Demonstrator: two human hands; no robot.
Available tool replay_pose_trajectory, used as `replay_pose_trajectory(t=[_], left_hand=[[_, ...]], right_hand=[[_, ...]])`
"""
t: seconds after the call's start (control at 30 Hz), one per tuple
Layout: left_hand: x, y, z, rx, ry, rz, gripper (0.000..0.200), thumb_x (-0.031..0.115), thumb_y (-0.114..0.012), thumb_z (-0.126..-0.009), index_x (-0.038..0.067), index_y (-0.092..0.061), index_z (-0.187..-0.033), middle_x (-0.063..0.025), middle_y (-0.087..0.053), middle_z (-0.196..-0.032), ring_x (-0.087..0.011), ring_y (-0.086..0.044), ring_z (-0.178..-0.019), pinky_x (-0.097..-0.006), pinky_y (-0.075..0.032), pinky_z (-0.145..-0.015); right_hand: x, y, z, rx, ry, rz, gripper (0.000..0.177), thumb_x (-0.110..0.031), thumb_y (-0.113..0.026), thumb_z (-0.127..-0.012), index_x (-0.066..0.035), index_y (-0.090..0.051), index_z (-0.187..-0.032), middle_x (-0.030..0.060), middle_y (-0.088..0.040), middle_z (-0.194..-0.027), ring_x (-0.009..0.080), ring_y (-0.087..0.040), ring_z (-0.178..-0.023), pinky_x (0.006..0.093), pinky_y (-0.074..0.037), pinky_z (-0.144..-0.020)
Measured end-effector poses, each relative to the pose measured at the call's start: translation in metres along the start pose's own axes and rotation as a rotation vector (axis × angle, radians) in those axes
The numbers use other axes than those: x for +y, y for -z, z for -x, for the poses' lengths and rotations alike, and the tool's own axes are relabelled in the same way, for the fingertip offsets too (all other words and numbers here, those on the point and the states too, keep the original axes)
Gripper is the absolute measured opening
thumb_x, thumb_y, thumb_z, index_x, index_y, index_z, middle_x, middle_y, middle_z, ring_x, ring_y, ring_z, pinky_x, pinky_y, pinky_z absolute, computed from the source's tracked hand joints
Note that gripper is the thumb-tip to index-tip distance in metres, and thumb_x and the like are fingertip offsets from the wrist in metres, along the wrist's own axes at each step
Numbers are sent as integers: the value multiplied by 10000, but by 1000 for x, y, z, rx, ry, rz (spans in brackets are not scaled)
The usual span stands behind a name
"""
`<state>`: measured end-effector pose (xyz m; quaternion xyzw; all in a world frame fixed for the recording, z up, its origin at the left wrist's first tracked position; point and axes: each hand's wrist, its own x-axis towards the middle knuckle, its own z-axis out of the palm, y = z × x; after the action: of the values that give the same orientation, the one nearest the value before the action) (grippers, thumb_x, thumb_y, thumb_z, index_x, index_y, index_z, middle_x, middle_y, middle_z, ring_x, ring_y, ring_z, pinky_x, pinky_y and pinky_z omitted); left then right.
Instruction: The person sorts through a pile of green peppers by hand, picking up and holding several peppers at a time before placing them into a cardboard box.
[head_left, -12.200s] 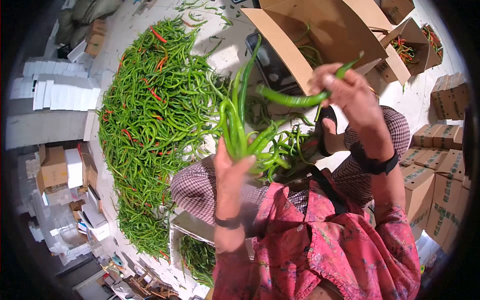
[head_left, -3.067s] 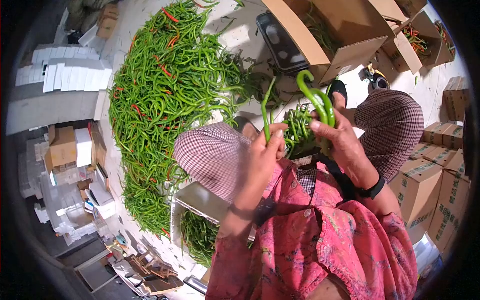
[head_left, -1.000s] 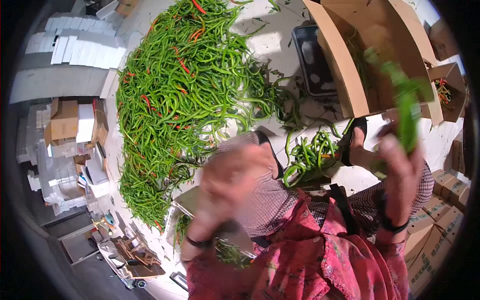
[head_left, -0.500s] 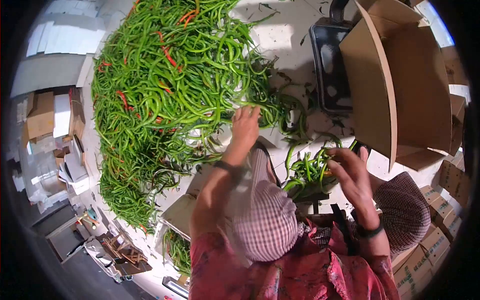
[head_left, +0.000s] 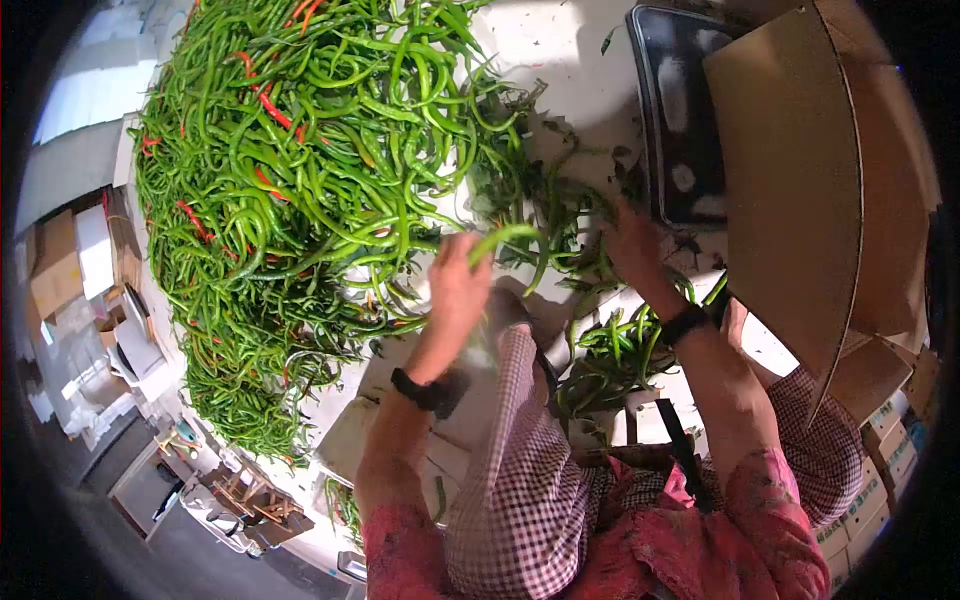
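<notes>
A large heap of long green chili peppers (head_left: 330, 150), with a few red ones among them, covers the floor on the left. My left hand (head_left: 460, 285) is closed around a curved green chili pepper (head_left: 505, 238) at the heap's near right edge. Over the darker scattered peppers and leaves (head_left: 570, 210) between the heap and the black tray is my right hand (head_left: 635, 245). It lies in shadow, and its fingertips are too dark to make out. A smaller pile of green chili peppers (head_left: 615, 350) lies between my legs, below my right wrist.
On the right, a large open cardboard box (head_left: 790, 180) stands beside a black tray (head_left: 690, 130). Printed cartons (head_left: 865, 510) are stacked at the lower right. More boxes (head_left: 60, 270) and a wooden stool-like object (head_left: 250, 495) are at the far left.
My left hand has taken hold of a green chili pepper and lifted it slightly. My right hand has moved forward and left, from the small pile to the scattered peppers. The view has shifted.
</notes>
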<state>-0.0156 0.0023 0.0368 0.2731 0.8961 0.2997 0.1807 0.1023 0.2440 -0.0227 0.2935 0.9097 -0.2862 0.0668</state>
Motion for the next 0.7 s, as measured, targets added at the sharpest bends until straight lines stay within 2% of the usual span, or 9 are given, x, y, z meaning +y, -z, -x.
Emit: replay_pose_trajectory(t=[0.03, 0.1, 0.2, 0.23, 0.27, 0.33, 0.4, 0.5, 0.7], left_hand=[[1, 6, -1, 158, 71, 91, 163, 41, -626, -800, 45, -557, -948, -108, -551, -792, -258, -579, -701, -358, -484, -609], [15, 17, -7, 84, 95, 84, 160, 89, -616, -841, 7, -558, -966, -146, -588, -782, -289, -603, -703, -384, -487, -630], [44, -5, -21, 55, 413, 722, 165, 162, -608, -911, 4, -565, -924, -30, -603, -734, -94, -552, -598, -236, -433, -512], [28, -34, -27, 37, 367, 635, 190, 172, -636, -893, 8, -594, -977, -63, -614, -699, -106, -592, -635, -268, -475, -540], [28, -52, -39, 132, 175, 251, 262, 207, -677, -863, 19, -603, -1029, -119, -634, -711, -214, -649, -659, -342, -521, -597], [17, -98, -54, 118, 114, 93, 361, 221, -731, -761, 41, -581, -1035, -225, -646, -821, -419, -631, -739, -500, -488, -613], [22, -101, -59, 111, 110, 41, 393, 227, -737, -749, 55, -584, -1067, -227, -646, -808, -424, -629, -736, -499, -490, -612], [11, -108, -57, -21, 165, 78, 469, 255, -763, -711, 87, -610, -1122, -217, -655, -784, -405, -639, -744, -475, -504, -625], [17, -112, -49, 32, 162, 600, 360, 251, -736, -756, 26, -672, -1029, -222, -682, -866, -349, -676, -781, -411, -521, -673]], right_hand=[[2, -7, -5, -6, -3, 3, 418, -138, -682, -789, 1, -536, -1155, 230, -626, -1009, 405, -608, -931, 496, -483, -817], [8, -21, -13, -14, -12, 121, 439, -137, -701, -763, -13, -540, -1152, 225, -627, -1010, 409, -606, -927, 506, -483, -828], [-1, -9, -13, -117, -42, 170, 523, -150, -718, -736, -7, -522, -1200, 219, -635, -981, 414, -609, -889, 486, -484, -823], [1, -7, -12, -123, -42, 176, 523, -150, -718, -736, -7, -522, -1200, 219, -635, -981, 414, -609, -889, 486, -484, -823], [5, -5, -10, -243, -107, 19, 524, -158, -724, -729, -6, -528, -1191, 194, -635, -931, 370, -618, -844, 454, -491, -793], [15, 4, -2, -358, -176, -130, 526, -167, -730, -722, -6, -533, -1182, 168, -635, -882, 326, -627, -800, 422, -499, -763], [19, 11, 24, -345, -350, -807, 375, -189, -682, -773, -15, -560, -1081, 86, -596, -770, 209, -589, -701, 340, -484, -662], [7, 49, 50, -232, -453, -1048, 242, -222, -616, -843, -38, -570, -993, 28, -561, -730, 127, -529, -647, 282, -437, -590], [17, 52, 86, -197, -533, -1123, 200, -250, -567, -893, -52, -558, -921, 12, -542, -716, 108, -497, -628, 262, -395, -577]])
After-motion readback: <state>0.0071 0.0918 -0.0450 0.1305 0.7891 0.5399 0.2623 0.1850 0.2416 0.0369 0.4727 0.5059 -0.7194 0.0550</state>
